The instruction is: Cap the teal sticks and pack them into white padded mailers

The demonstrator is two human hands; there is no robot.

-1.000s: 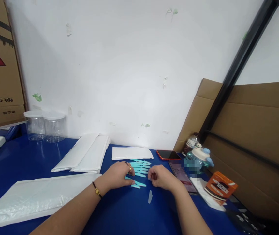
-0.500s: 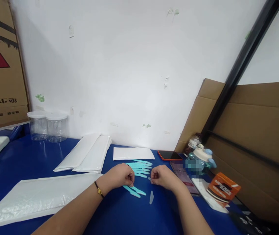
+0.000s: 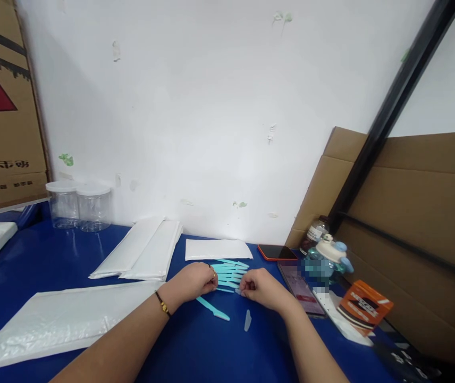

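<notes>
Several turquoise razor-like sticks (image 3: pixel 231 270) lie fanned in a row on the blue table. My left hand (image 3: pixel 200 277) is closed at their left ends, pinching one turquoise stick (image 3: pixel 225 290) that points right. My right hand (image 3: pixel 260 286) pinches a small translucent cap (image 3: pixel 237 291) at the tip of that stick. Nearer to me, a single turquoise stick (image 3: pixel 214 309) lies slanted, and a loose translucent cap (image 3: pixel 247 320) rests to its right.
White padded envelopes (image 3: pixel 151 250) lie left and behind, with a larger one (image 3: pixel 76 314) at front left. Two clear jars (image 3: pixel 94 210) stand back left. Right are two phones (image 3: pixel 277 252), a teal bottle (image 3: pixel 325 260), and an orange box (image 3: pixel 365 306).
One of the two near turquoise sticks has been picked up by my left hand. My right hand has moved slightly left with its cap, to the stick's tip.
</notes>
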